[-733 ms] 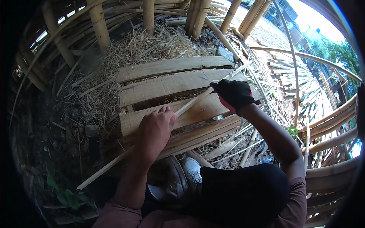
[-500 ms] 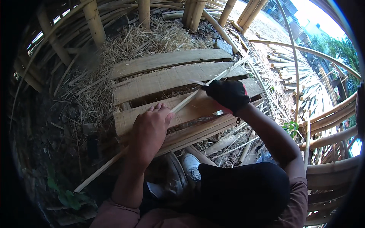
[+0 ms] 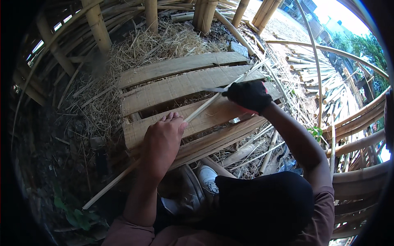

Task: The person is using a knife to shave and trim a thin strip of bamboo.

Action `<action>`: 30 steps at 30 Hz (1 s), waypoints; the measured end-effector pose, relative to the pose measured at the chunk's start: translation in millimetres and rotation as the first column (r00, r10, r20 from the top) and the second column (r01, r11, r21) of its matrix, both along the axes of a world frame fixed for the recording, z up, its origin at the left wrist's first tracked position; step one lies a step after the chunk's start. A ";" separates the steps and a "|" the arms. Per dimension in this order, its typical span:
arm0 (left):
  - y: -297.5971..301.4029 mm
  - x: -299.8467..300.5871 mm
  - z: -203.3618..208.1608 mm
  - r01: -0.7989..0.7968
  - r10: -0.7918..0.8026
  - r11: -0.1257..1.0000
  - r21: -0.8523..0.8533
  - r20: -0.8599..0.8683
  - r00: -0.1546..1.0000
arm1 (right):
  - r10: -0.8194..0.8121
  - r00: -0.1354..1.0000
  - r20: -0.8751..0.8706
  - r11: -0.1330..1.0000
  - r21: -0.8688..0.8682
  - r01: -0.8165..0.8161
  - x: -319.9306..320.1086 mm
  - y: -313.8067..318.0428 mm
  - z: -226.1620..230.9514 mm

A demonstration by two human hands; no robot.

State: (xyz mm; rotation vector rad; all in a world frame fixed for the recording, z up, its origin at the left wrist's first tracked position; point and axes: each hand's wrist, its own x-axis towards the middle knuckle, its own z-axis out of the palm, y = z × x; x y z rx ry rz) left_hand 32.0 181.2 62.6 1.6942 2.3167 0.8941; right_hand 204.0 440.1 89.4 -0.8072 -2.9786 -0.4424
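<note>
A long, pale bamboo strip [image 3: 201,108] lies slantwise over a slatted wooden platform [image 3: 160,98], its near end reaching past the platform to the lower left. My bare left hand [image 3: 164,135] is closed on the strip, thumb along it, knuckles resting near the platform's front slat. Farther up the strip, my right hand [image 3: 249,96], in a black glove with red on it, grips a knife [image 3: 215,89]. The thin blade points left and crosses the strip just beyond the fingers. The handle is mostly hidden in the glove.
Dry straw and shavings [image 3: 160,43] spread behind the platform. Upright bamboo posts [image 3: 204,16] stand at the back. Cut bamboo poles [image 3: 308,67] lie in a pile at right, near curved bamboo rails [image 3: 357,119]. My shoe [image 3: 208,179] is beside the platform's front edge.
My right hand with the knife has shifted slightly up and right along the strip, away from my left hand. My left hand keeps its hold in about the same spot.
</note>
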 end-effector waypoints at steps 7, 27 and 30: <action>4.6 3.7 13.8 -0.015 0.019 0.997 -0.079 0.057 0.998 | -0.227 0.962 0.150 0.969 0.130 0.209 33.8 56.3 7.1; 0.1 -0.4 14.9 0.064 -0.059 0.995 -0.072 0.073 0.996 | -0.509 0.859 -0.049 0.721 -0.569 0.395 54.6 93.7 18.5; 1.9 0.3 12.3 0.069 -0.064 0.995 -0.067 0.071 0.995 | -0.631 0.775 -0.013 0.671 -0.512 0.537 48.4 81.4 16.5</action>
